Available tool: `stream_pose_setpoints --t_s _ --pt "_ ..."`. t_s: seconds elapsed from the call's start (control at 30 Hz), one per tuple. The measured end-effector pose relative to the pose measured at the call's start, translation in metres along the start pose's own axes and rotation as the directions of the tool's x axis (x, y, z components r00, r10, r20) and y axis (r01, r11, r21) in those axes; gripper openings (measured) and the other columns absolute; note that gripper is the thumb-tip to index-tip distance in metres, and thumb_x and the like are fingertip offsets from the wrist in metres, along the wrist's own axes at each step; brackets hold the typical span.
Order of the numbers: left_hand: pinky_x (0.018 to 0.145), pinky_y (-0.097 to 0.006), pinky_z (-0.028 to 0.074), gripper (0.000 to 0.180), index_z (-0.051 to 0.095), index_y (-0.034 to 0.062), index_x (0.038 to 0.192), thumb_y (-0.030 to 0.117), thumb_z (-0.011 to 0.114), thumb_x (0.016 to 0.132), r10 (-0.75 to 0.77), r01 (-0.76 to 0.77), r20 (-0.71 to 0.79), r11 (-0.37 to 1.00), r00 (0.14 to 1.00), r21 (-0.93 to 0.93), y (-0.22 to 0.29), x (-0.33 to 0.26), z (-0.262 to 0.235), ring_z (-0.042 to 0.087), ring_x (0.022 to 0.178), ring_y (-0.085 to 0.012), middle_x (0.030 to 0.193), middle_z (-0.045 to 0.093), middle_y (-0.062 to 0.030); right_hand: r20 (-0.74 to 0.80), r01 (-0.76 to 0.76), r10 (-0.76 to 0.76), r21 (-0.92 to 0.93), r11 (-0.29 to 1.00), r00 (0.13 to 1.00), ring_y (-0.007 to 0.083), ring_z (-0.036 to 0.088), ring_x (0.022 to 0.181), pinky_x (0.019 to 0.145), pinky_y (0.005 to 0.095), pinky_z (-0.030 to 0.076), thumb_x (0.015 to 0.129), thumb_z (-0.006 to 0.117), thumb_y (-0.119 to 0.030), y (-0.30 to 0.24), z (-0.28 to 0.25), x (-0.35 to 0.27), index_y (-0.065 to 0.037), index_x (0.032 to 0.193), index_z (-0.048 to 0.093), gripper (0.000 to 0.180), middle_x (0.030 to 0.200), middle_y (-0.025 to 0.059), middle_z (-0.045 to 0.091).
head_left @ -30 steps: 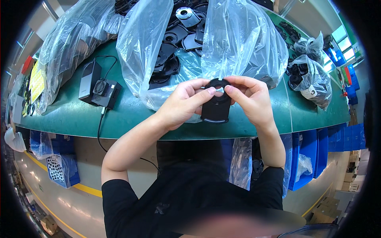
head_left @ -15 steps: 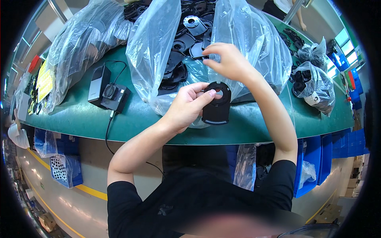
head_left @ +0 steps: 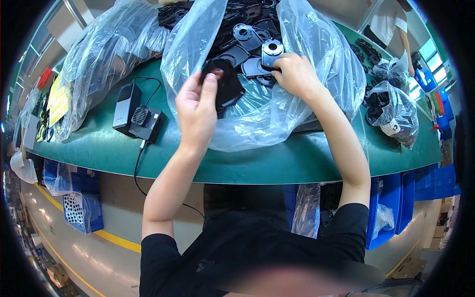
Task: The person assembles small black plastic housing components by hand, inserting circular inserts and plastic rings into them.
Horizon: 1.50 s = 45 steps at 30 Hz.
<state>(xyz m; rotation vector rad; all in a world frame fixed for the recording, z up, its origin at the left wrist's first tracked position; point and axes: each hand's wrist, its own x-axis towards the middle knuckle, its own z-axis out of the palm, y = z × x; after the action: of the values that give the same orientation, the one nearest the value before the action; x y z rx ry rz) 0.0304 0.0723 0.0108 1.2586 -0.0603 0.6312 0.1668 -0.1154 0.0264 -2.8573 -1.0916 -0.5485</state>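
Note:
A flat black plastic part with a round hole is pinched in my left hand, thumb over its ring, and looks slightly blurred. It hangs over the left side of a big open clear plastic bag. My right hand has its fingertips closed on the edge of a dark part with a silver ring inside that bag. Another silver-ringed part lies just behind it, among several black parts heaped in the bag. A greyish panel part rests below the right fingertips.
Left on the green table stand a black boxy device and a silver-faced one, with cables. A full plastic bag lies beyond. Small bags of parts sit at right. Below are blue bins. A person stands far right.
My left hand has carried the black part from the table's front up and left over the bag. My right hand, open before, has closed on a silver-ringed part. More silver-ringed parts show.

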Motion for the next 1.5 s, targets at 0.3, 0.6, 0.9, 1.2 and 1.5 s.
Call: stream_pose_setpoints --t_s 0.3,0.6,0.9,1.2,1.5 --pt "0.084 -0.022 0.041 0.025 0.056 -0.0065 0.105 0.015 0.051 0.093 0.067 -0.058 -0.110 0.995 0.992 0.085 0.000 0.009 -0.006 0.057 0.090 -0.0098 0.098 0.064 -0.0099 -0.032 -0.212 0.210 -0.208 0.955 0.977 0.0289 0.064 0.078 0.075 0.0453 0.043 0.077 0.061 -0.019 0.019 -0.017 -0.017 -0.004 0.075 0.066 0.016 0.074 0.0141 0.065" --pt "0.082 -0.022 0.045 0.025 0.055 -0.0067 0.107 0.012 0.052 0.091 -0.084 0.083 0.068 0.996 0.994 0.017 -0.001 0.002 -0.003 0.058 0.089 -0.0096 0.098 0.063 -0.0094 0.006 -0.221 0.224 -0.145 0.965 0.975 0.0292 0.063 0.084 0.077 0.0456 0.043 0.075 0.065 -0.021 0.022 -0.018 -0.021 -0.003 0.078 0.066 0.018 0.084 0.0148 0.065" --pt "0.098 -0.041 0.032 0.021 0.062 -0.0010 0.098 0.015 0.056 0.087 0.106 -0.116 0.048 0.874 0.993 0.471 -0.001 0.001 -0.003 0.064 0.077 -0.0158 0.081 0.068 -0.0099 -0.210 0.038 0.009 0.218 0.975 0.978 0.0327 0.060 0.086 0.078 0.0392 0.046 0.075 0.063 -0.015 0.000 -0.002 0.018 -0.001 0.084 0.067 0.018 0.085 0.0147 0.064" --pt "0.066 -0.025 0.047 0.020 0.061 -0.0034 0.098 0.012 0.057 0.086 0.058 -0.087 0.080 0.898 0.995 0.432 -0.003 0.000 -0.006 0.063 0.072 -0.0130 0.080 0.067 -0.0128 -0.103 0.122 -0.097 0.284 0.951 0.990 0.0290 0.061 0.095 0.084 0.0417 0.047 0.080 0.053 -0.017 -0.048 0.047 0.153 -0.017 0.106 0.065 0.028 0.100 0.0135 0.064" --pt "0.072 -0.020 0.045 0.021 0.060 -0.0056 0.102 0.009 0.055 0.088 0.024 -0.104 0.162 0.857 0.986 0.504 0.005 -0.003 -0.004 0.058 0.080 -0.0066 0.087 0.067 -0.0079 -0.406 0.345 -0.121 0.541 0.767 0.906 0.0256 0.064 0.085 0.080 0.0334 0.049 0.079 0.059 -0.014 -0.046 0.054 0.202 -0.012 0.116 0.059 0.037 0.097 0.0141 0.066"
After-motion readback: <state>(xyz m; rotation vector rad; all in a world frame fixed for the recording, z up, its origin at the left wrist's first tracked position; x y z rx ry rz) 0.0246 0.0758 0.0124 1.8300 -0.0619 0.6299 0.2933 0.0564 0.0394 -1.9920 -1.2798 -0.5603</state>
